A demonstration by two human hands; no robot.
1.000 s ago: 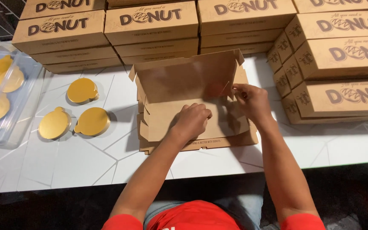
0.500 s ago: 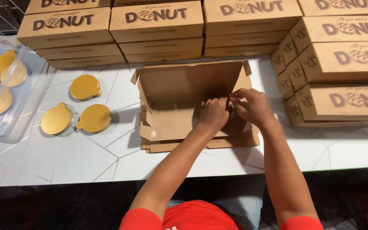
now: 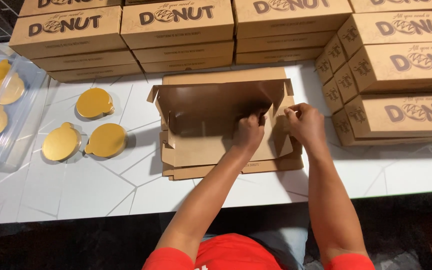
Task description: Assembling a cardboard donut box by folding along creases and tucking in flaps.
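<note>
A half-folded brown cardboard box (image 3: 211, 120) lies open on the white table (image 3: 76, 190), its back wall standing up. It rests on a small pile of flat box blanks (image 3: 216, 167). My left hand (image 3: 248, 131) is inside the box at its right end, fingers closed on the inner cardboard flap. My right hand (image 3: 303, 122) grips the box's right side flap from outside. The two hands are close together at that right corner.
Stacks of closed brown printed boxes (image 3: 176, 30) line the back of the table, and more stand at the right (image 3: 401, 85). Three round gold cake boards (image 3: 93, 102) lie at the left, beside a clear plastic tray (image 3: 6, 110) holding several more.
My left hand moved from the box's middle to its right end beside my right hand. The back wall now stands more upright and the right flap is being folded in.
</note>
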